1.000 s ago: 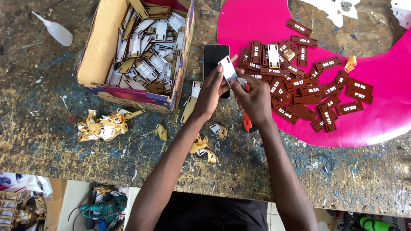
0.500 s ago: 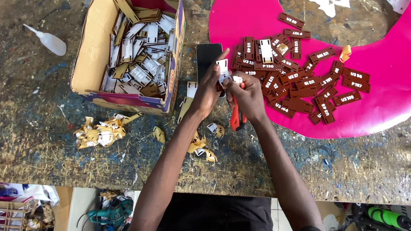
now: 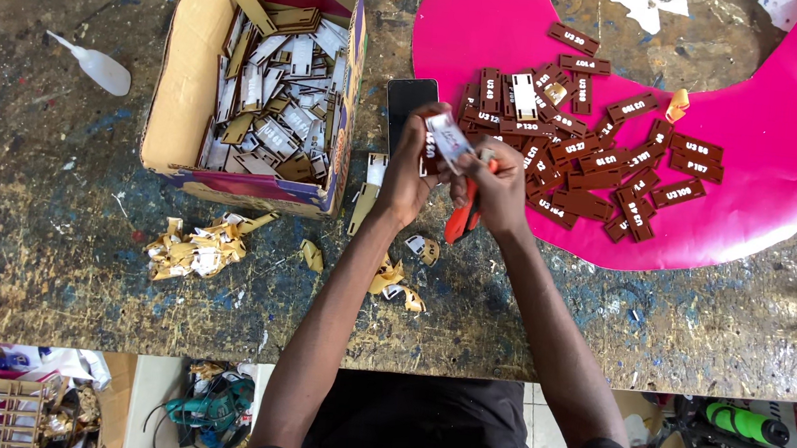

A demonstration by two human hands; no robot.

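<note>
At bench centre, the left hand (image 3: 408, 171) grips a small brown tag (image 3: 441, 140) while the right hand (image 3: 495, 180), pinching an orange tool (image 3: 462, 222), peels its white film. Finished brown tags (image 3: 585, 154) lie piled on the pink sheet (image 3: 776, 144), right. Far left, the cardboard box (image 3: 178, 86) holds many unpeeled pieces (image 3: 278, 110); much remains.

Bare forearms, short black sleeves, dark clothing below.

A cardboard box (image 3: 178, 86) of cut pieces is sitting at ten o'clock on the paint-stained surface (image 3: 29, 218). Paper scraps (image 3: 196, 248) are lying just below it, a white bottle (image 3: 97, 65) further left.
</note>
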